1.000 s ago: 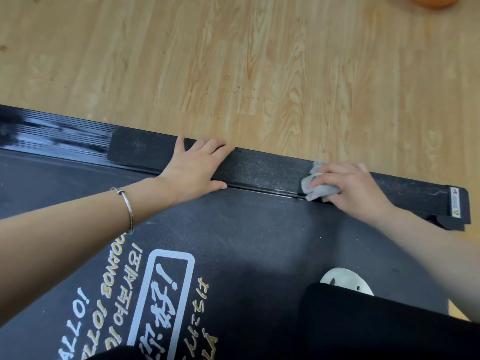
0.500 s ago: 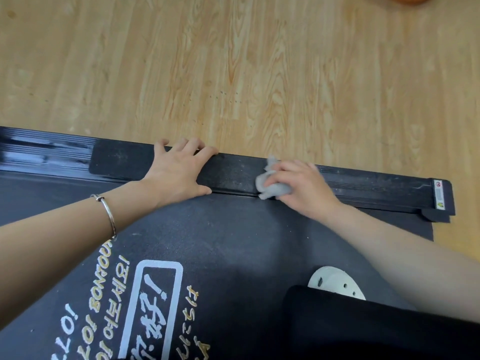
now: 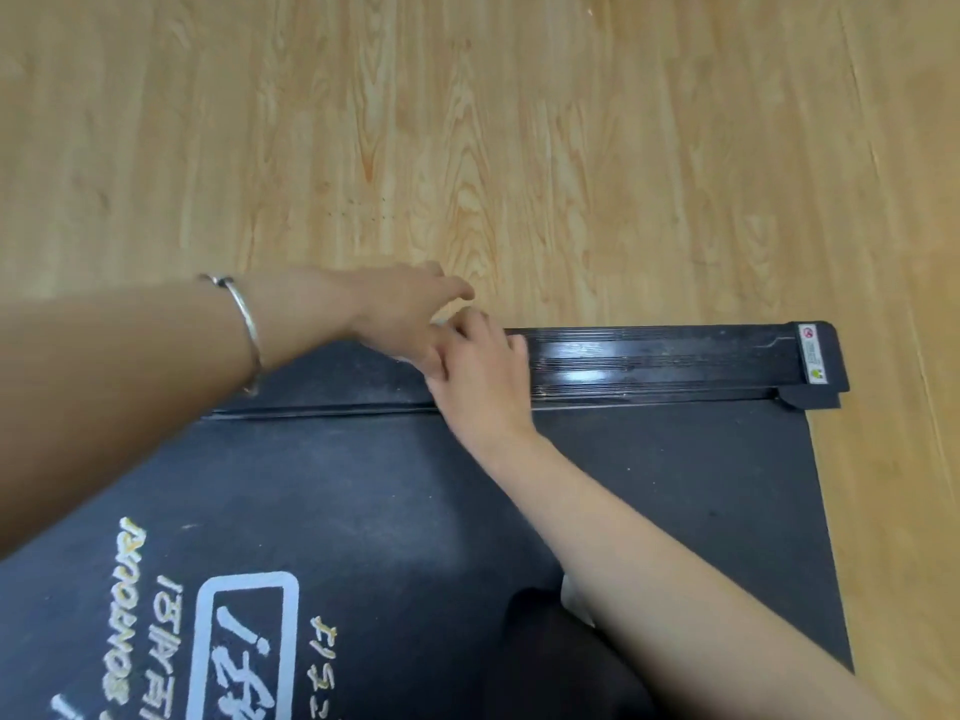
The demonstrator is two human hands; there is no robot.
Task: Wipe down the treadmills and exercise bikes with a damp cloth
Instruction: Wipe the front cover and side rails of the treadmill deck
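R hand [image 3: 483, 376] lies on black ribbed plastic treadmill side rail [image 3: 660, 363], fingers curled at far edge; can't tell what they hold. L hand [image 3: 405, 314] w/ thin silver bangle [image 3: 249, 324] crosses over, touching R hand. L fingers fairly straight but blurred, grip unclear. Damp cloth: only a pale sliver btwn hands, unsure. Black treadmill belt [image 3: 649, 485] w/ white lettering is nearer the camera, pale wood floor [image 3: 519, 148] beyond rail.

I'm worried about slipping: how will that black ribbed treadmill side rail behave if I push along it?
Probably slick: the black ribbed treadmill side rail shows glossy wet-looking streaks. Likely rigid, since it runs straight under the right hand.
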